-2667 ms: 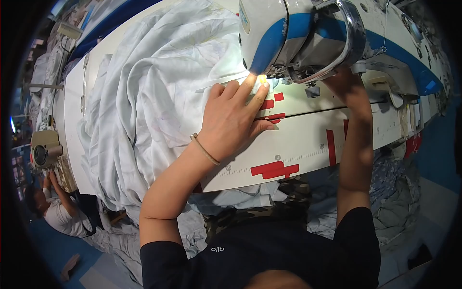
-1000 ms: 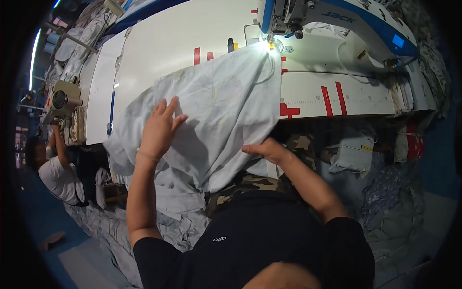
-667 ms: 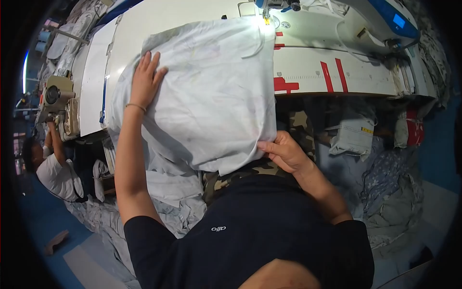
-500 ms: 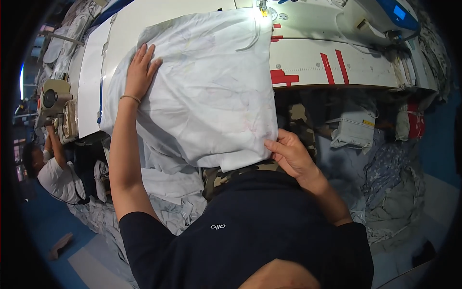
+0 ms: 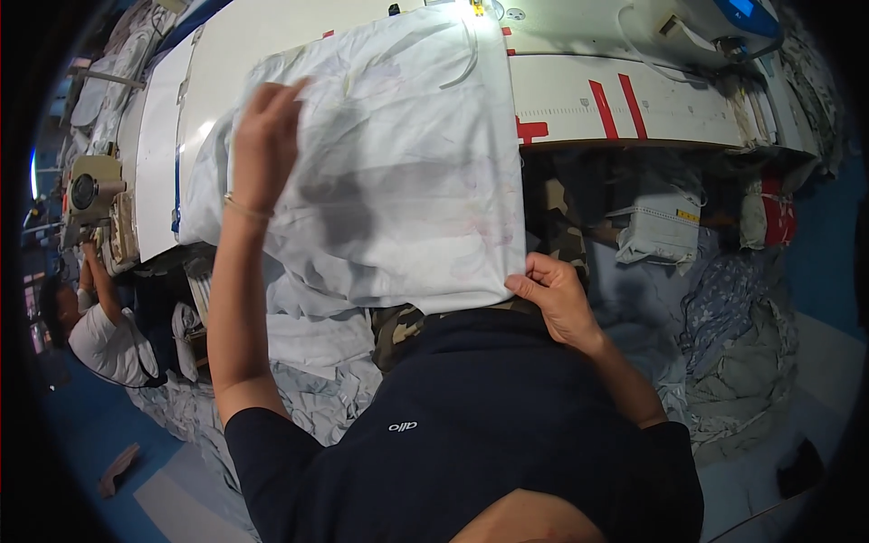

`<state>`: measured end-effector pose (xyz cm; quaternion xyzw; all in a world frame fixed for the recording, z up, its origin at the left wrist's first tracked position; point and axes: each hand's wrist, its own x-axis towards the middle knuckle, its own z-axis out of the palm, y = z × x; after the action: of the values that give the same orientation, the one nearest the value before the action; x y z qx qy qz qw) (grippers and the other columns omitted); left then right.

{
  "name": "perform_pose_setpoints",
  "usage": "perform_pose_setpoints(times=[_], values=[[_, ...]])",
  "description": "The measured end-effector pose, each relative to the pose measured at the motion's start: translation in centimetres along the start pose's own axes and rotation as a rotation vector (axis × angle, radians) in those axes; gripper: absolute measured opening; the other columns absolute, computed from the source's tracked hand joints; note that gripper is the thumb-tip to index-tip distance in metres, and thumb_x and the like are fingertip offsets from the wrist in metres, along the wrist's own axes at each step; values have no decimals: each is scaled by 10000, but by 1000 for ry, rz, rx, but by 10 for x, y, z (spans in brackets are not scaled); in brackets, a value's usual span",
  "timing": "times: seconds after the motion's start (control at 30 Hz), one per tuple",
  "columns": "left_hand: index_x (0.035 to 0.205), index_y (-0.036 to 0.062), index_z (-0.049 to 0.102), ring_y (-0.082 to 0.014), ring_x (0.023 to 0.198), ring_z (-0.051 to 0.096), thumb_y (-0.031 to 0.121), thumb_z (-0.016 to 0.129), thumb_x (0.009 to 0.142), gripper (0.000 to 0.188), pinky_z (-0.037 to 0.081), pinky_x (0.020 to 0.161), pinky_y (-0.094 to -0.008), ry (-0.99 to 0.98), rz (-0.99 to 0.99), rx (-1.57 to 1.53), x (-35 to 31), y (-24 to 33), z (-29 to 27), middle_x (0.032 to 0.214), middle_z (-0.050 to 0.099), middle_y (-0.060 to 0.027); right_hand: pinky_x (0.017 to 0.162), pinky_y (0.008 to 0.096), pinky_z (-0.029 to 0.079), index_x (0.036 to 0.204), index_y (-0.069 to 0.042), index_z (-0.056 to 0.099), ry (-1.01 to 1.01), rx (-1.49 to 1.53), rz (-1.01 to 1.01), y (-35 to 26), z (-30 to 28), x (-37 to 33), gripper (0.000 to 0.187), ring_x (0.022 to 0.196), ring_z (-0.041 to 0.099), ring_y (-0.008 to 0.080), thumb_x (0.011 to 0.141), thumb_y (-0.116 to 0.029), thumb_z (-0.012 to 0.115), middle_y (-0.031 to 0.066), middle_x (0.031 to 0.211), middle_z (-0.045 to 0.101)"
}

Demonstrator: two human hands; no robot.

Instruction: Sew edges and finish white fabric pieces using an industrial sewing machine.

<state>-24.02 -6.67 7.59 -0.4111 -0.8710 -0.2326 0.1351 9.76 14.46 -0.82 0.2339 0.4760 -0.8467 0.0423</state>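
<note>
A white cloth (image 5: 407,199) with faint pastel print spreads over the sewing table's edge and down toward my lap. Its far right corner lies under the lit sewing machine needle area (image 5: 477,9). My left hand (image 5: 269,140) hovers above the cloth's left part, casting a shadow on it; its loosely bent fingers are blurred, apart, with nothing seen in them. At the near right corner, my right hand (image 5: 552,294) pinches the cloth's edge between thumb and fingers. A narrow white strip (image 5: 466,63) lies on the cloth close to the needle area.
The white table (image 5: 570,77) bears red tape marks and a ruler scale. A blue control unit (image 5: 751,18) sits at the far right. Below hang a white bundle (image 5: 661,226) and grey fabric heaps (image 5: 742,335). A person (image 5: 113,335) works at another machine (image 5: 90,190) on the left.
My left hand has lifted off the cloth, where it lay flat. The cloth's near right part is straighter and smoother. My right hand still pinches the corner.
</note>
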Motion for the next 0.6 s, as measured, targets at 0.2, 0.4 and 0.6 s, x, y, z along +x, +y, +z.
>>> perform_pose_setpoints(times=[0.2,0.4,0.6], values=[[1144,56,667,-276,834,636,75,628,842,305,524,704,-390,-584,545,-292,-48,165,58,876,592,-87,798,230,502,1048,20,709,-83,-318,16,1,-16,-15,115,880,634,69,968,-60,689,15,964,720],[1049,30,660,-350,787,647,50,619,855,200,526,680,-442,-604,420,-471,-63,165,90,861,617,-144,917,367,526,1157,-42,727,332,-1019,-824,-22,-22,13,373,1100,620,298,800,60,692,129,1162,671],[1119,0,680,-318,783,665,-24,659,882,239,544,719,-382,-777,181,-882,-34,126,46,913,660,-137,887,425,494,935,-42,731,24,-1088,-1136,-37,-22,69,282,1016,675,289,699,101,672,99,1029,709]])
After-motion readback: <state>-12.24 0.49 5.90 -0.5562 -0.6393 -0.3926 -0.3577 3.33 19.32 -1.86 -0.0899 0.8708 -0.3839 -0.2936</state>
